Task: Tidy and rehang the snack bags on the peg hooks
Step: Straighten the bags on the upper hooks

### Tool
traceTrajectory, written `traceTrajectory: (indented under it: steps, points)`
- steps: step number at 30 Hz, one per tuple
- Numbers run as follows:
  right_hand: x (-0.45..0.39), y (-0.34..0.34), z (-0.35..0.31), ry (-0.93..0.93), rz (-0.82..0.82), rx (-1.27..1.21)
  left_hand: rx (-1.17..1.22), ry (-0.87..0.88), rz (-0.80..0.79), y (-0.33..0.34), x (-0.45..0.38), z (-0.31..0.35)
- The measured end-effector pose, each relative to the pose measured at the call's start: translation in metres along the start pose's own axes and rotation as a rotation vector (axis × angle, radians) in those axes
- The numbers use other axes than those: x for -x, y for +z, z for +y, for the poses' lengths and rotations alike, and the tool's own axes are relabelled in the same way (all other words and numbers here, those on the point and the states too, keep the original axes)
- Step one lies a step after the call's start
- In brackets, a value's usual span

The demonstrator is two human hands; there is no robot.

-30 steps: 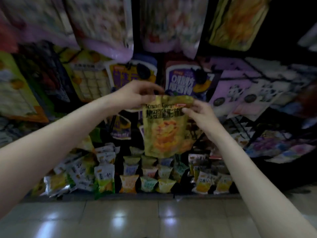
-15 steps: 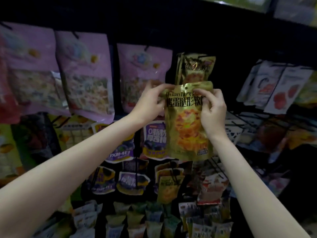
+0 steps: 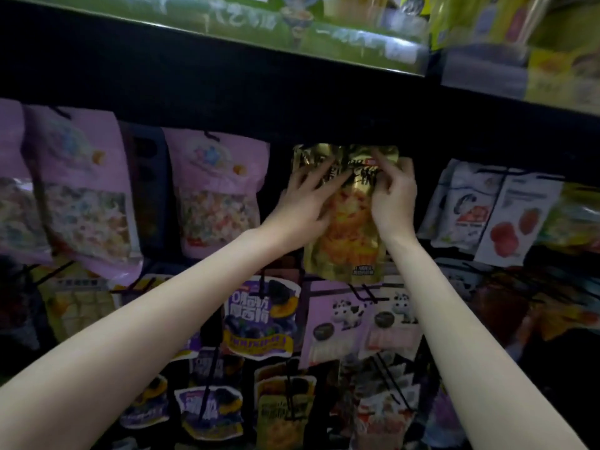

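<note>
- A gold snack bag [image 3: 349, 241] hangs upright in the top row of the display, its top edge tucked just under the dark underside of the shelf [image 3: 227, 79] above; the peg it may sit on is hidden behind the hands and the shadow.
- The left hand [image 3: 303, 203] lies against the bag's upper left part, fingers spread and fairly straight, reaching up over the printed band near the top — pressing or steadying rather than curling round it.
- The right hand [image 3: 394, 198] is at the bag's upper right part, its fingers bent in and pinching the foil near the top edge.
- Both bare forearms rise from the bottom corners and meet at the bag.
- To the left of the gold bag hangs a pink bag of mixed sweets [image 3: 216, 193], and further left another pink bag [image 3: 82, 190] of the same kind, tilted a little.
- To the right hang white bags with red fruit pictures [image 3: 506, 216], overlapping one another.
- Just below the gold bag are a purple bag with blue fruit [image 3: 259, 316] and pale lilac packs with small cow figures [image 3: 354, 319], black wire pegs sticking out among them.
- Lower rows hold more purple and yellow bags, dim and partly blurred.
- On top of the shelf stand green and yellow packages [image 3: 470, 21], too blurred to read.
</note>
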State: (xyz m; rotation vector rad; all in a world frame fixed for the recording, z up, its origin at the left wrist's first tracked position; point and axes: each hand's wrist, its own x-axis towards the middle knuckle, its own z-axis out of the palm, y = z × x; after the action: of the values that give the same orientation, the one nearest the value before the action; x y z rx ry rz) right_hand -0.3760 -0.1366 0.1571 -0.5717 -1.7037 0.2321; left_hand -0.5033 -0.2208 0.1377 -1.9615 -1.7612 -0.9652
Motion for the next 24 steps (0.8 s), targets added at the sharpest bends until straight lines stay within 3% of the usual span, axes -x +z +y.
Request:
traceTrajectory:
  steps: [5,9,12,15,21,24]
  points:
    - [-0.008,0.008,0.007,0.104,-0.110,0.028,-0.068,-0.043,-0.106,0.016,-0.012,-0.013]
    - [-0.006,0.014,0.005,0.239,-0.269,0.257,0.118,-0.070,-0.066,0.024,0.012,-0.024]
    - [0.033,0.007,0.017,0.088,-0.155,0.142,0.137,-0.135,-0.018,0.032,0.065,-0.029]
    - [0.104,0.003,0.039,0.005,-0.236,-0.057,0.173,-0.192,-0.008,0.050,0.126,-0.032]
    - [0.233,-0.008,0.085,0.035,-0.549,-0.075,-0.058,0.044,0.158,0.076,0.193,-0.022]
    - [0.261,-0.004,0.113,0.117,-0.793,-0.001,-0.044,0.191,-0.059,0.103,0.223,-0.018]
